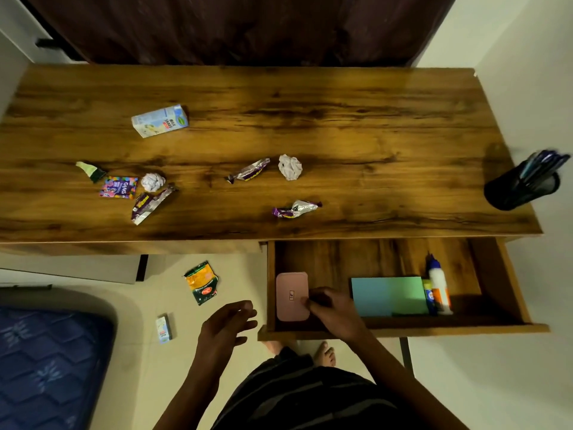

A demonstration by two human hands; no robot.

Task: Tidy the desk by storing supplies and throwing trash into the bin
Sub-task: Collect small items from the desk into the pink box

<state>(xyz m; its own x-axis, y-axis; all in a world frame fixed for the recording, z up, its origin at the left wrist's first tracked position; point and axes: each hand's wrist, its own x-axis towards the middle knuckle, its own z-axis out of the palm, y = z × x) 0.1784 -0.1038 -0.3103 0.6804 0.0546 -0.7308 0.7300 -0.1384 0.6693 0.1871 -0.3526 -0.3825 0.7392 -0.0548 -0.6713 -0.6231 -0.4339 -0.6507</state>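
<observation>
Left hand (228, 325) hovers over the floor just left of the drawer, fingers (245, 308) loosely apart, holding nothing. Right hand (333, 311) is inside the open drawer (403, 328), fingers curled at the right edge of a pink case (291, 294) lying flat at the drawer's left end; it touches the case, but a real grip can't be told from here. Same drawer, to the right: blue-green sticky note pad (390, 295), then a small glue stick (429, 297) and a white glue bottle (438, 288) just beside it.

On the floor left of the drawer: green-orange snack packet (201, 282), small carton (163, 328) nearer the blue mattress (46, 361).

Tabletop (341, 119), near edge first: purple wrapper (296, 208) at centre, another purple wrapper (152, 203) on the left, touching a paper ball (153, 181) and just beside a Gems packet (118, 187). Green-white wrapper scrap (90, 170) further left. Mid row: third purple wrapper (248, 172), beside a second paper ball (290, 166). Black mesh pen holder (522, 187) with pens at the right edge. Farthest back: milkshake carton (159, 120) on its side.
</observation>
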